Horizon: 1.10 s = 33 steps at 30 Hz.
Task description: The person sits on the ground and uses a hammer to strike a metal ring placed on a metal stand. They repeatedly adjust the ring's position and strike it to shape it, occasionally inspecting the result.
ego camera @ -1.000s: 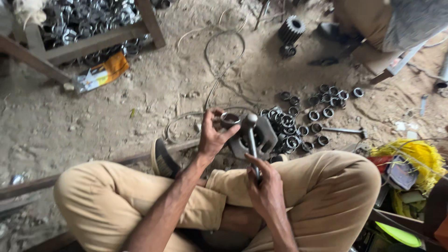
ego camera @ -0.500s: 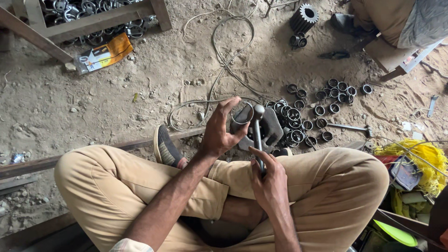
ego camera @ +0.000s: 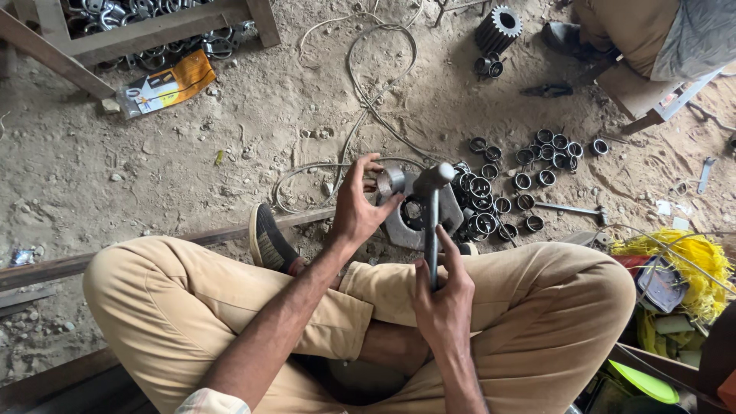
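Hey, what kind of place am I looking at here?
Probably a small metal workshop with a dirt floor: metal rings lie scattered, a gear sits beyond, and the right hand holds a hammer.

centre: left hand point(ego camera: 356, 211) on sleeve point(ego camera: 391, 182), over plate point(ego camera: 410, 222) | right hand point(ego camera: 443, 299) below it, hammer point(ego camera: 429, 222) upright above plate | rings point(ego camera: 521, 180) right of plate | gear point(ego camera: 497, 29) top right | packet point(ego camera: 165, 84) upper left, below crate point(ego camera: 153, 27) | shoe point(ego camera: 268, 241) left of plate | cable point(ego camera: 368, 100) top centre
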Available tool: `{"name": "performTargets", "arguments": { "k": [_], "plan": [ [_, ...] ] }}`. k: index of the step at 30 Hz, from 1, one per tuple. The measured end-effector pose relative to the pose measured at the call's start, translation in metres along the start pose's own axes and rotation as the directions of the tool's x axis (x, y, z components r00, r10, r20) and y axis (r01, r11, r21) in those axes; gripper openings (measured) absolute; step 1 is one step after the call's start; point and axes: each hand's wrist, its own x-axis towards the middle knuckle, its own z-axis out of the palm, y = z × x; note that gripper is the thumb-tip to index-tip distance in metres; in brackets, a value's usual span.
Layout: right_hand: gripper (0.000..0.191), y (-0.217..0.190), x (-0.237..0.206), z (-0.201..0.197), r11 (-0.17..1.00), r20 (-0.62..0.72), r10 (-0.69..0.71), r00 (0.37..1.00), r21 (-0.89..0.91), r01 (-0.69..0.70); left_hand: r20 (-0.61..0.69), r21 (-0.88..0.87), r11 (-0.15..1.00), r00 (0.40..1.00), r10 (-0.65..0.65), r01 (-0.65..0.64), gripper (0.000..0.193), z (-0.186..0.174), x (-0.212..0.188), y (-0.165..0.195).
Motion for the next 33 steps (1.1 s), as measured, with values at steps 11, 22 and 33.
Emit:
{"name": "performTargets", "arguments": {
  "k": [11, 22, 33],
  "plan": [
    [0.06, 0.0, -0.01, 0.002, 0.946, -0.037, -0.264, 0.964, -0.204, 0.251, 0.161, -0.118, 0.993, 0.986, 0.046, -0.027, 0.095, 0.006, 0.0, -0.015],
    [0.055, -0.005, -0.012, -0.003, 0.905, -0.022, -0.372, 0.928, -0.229, 0.358, 0.265, -0.298, 0.942, 0.962, -0.072, 0.153, 0.098, 0.011, -0.002, -0.032],
    [0.058, -0.003, -0.011, -0.005, 0.948, -0.025, -0.275, 0.961, -0.17, 0.267, 0.077, -0.199, 0.98, 0.997, 0.02, -0.004, 0.064, 0.007, 0.002, -0.014]
  ]
}}
